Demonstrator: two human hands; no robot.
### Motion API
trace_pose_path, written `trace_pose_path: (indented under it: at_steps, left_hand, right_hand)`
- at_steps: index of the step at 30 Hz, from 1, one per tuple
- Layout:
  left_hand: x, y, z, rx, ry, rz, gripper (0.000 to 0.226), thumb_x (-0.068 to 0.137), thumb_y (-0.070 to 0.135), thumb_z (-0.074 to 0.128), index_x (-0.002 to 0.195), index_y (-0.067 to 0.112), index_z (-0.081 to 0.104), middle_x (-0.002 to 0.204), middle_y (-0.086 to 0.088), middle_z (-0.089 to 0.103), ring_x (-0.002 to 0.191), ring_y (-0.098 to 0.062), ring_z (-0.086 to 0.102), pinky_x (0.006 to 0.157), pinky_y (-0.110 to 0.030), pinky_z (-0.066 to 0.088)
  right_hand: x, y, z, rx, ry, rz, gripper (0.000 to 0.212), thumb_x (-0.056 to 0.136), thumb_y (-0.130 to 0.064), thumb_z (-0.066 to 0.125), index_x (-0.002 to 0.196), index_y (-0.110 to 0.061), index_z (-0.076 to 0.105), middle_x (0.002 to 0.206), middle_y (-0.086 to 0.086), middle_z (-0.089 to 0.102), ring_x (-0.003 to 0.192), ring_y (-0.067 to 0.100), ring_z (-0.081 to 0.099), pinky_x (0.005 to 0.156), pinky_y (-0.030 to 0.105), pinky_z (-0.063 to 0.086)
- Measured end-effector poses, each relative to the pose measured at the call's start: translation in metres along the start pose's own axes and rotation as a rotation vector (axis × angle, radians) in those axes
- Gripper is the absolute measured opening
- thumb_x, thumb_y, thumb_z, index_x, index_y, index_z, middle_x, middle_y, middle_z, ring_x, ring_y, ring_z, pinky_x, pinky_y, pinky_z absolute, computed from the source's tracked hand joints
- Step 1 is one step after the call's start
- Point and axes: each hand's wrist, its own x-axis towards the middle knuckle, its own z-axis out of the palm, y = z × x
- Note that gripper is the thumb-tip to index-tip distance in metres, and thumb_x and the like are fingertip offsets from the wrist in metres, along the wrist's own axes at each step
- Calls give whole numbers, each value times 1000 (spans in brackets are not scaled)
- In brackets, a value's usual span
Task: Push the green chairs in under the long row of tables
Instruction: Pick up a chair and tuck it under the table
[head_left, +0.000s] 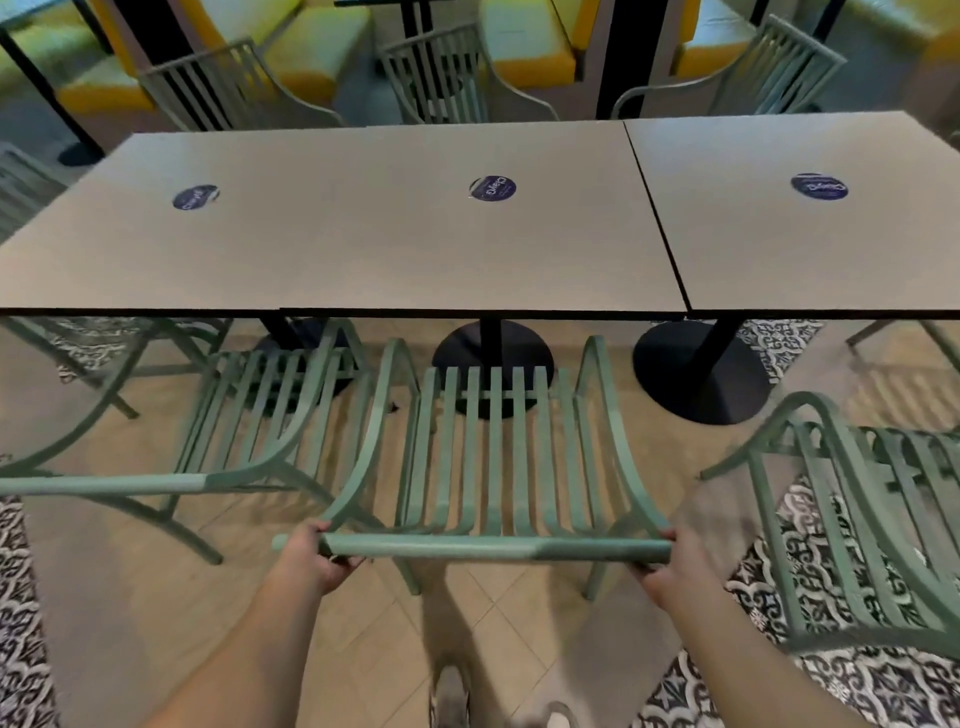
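Observation:
A green slatted chair (488, 447) stands in front of me, its seat facing the long row of grey tables (363, 244). My left hand (311, 558) grips the left end of its top rail (483, 548). My right hand (670, 569) grips the right end. The chair's front reaches to about the table's near edge. A second green chair (260, 415) sits to the left, partly under the table. A third green chair (872, 509) stands to the right, well out from the table.
Black round pedestal bases (493, 358) (696, 374) hold up the tables. More green chairs (436, 73) and yellow benches (530, 47) line the far side. Patterned tiles (810, 587) cover the floor at right. My feet (452, 696) are below.

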Motion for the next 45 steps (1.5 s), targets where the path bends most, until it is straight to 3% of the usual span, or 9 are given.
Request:
trace_pose_path:
  at_steps: [6, 11, 14, 20, 25, 28, 33, 38, 45]
  left_hand:
    - [17, 38, 20, 1, -67, -31, 45, 99, 21, 46, 140, 2, 42, 127, -17, 53, 127, -35, 49, 105, -52, 40]
    - [29, 64, 38, 11, -119, 4, 46, 99, 20, 49, 139, 1, 39, 136, -20, 48, 127, -38, 47, 104, -55, 41]
    - [38, 73, 45, 11, -130, 6, 46, 99, 23, 49, 139, 2, 39, 137, -20, 47, 126, -39, 48, 101, -56, 43]
    - [45, 75, 59, -34, -110, 4, 45, 98, 23, 51, 137, 2, 42, 131, -20, 51, 121, -37, 52, 92, -52, 47]
    - [48, 74, 70, -49, -125, -15, 43, 98, 24, 52, 134, 2, 41, 131, -21, 49, 123, -39, 50, 88, -49, 49]
    - [52, 70, 73, -56, -107, -14, 33, 97, 23, 54, 119, 2, 44, 127, -22, 51, 118, -39, 53, 95, -53, 49]
    - [54, 68, 81, -70, -88, -8, 32, 96, 22, 56, 117, 2, 44, 120, -22, 52, 116, -40, 54, 95, -54, 49]
    - [55, 64, 83, -65, -103, 4, 33, 95, 20, 56, 119, 1, 44, 120, -22, 52, 105, -39, 56, 92, -55, 50]
    - [57, 60, 84, -72, -98, 9, 35, 94, 20, 57, 121, 2, 44, 121, -22, 52, 105, -39, 56, 90, -55, 52]
  right_hand:
    - [8, 6, 38, -15, 24, -33, 24, 90, -8, 47, 114, -10, 46, 140, 19, 46, 91, 35, 53, 84, 48, 44]
    - [14, 2, 70, -40, 52, -57, 47, 91, -10, 43, 138, -6, 42, 141, 21, 44, 125, 37, 47, 86, 50, 43]
    - [17, 3, 82, -26, 69, -62, 50, 92, -12, 44, 142, -6, 39, 140, 20, 45, 126, 37, 47, 89, 50, 43]
    - [16, -7, 94, -6, 89, -68, 35, 92, -11, 45, 126, -4, 44, 139, 21, 45, 125, 37, 48, 94, 50, 43]
    - [20, -17, 94, 47, 73, -49, 47, 91, -14, 50, 136, -9, 42, 136, 20, 46, 111, 39, 51, 66, 54, 48]
    - [16, -22, 96, 28, 97, -57, 47, 92, -13, 50, 137, -9, 40, 136, 20, 44, 119, 40, 49, 80, 53, 48]
    - [11, -30, 105, -1, 85, -66, 48, 94, -13, 46, 140, -6, 34, 140, 21, 41, 126, 39, 45, 99, 53, 42]
    - [8, -36, 108, -27, 92, -60, 47, 94, -14, 47, 139, -4, 35, 140, 20, 42, 125, 38, 46, 95, 51, 43]
    - [5, -40, 110, -26, 82, -87, 47, 95, -13, 46, 139, -5, 34, 140, 20, 41, 126, 38, 45, 103, 51, 41]
